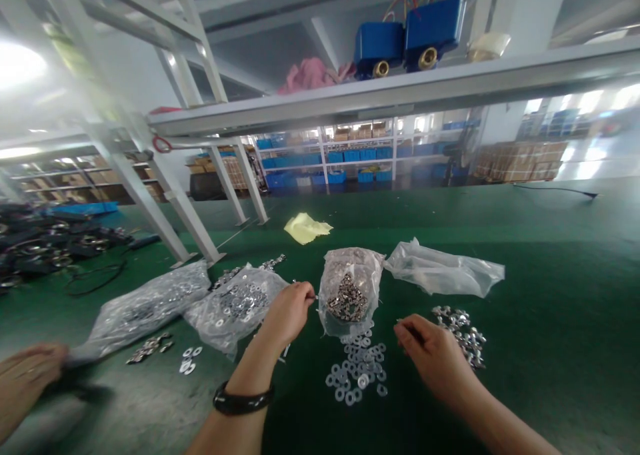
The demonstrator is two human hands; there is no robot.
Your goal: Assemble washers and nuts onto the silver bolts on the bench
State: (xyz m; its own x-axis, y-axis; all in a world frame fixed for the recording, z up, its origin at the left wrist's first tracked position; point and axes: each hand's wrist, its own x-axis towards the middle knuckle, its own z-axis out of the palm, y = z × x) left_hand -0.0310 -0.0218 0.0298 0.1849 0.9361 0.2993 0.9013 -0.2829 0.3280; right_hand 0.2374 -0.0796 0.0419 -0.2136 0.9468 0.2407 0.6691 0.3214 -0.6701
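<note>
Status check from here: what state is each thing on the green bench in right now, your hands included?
Left hand: fingertips pinched together
Right hand: fingertips pinched together
Clear bag of nuts: lying down, nuts bunched inside
Clear bag of washers: lying flat, washers inside
Crumpled plastic bag: lying flat, creased
Loose washers: spread in a single layer
Loose nuts: scattered in a small heap
Yellow cloth: crumpled

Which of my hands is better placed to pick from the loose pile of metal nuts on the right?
Probably your right hand: it sits right beside the loose metal nuts, with nothing between them. Your left hand is farther off, with the plastic bag of nuts between it and the pile.
</note>
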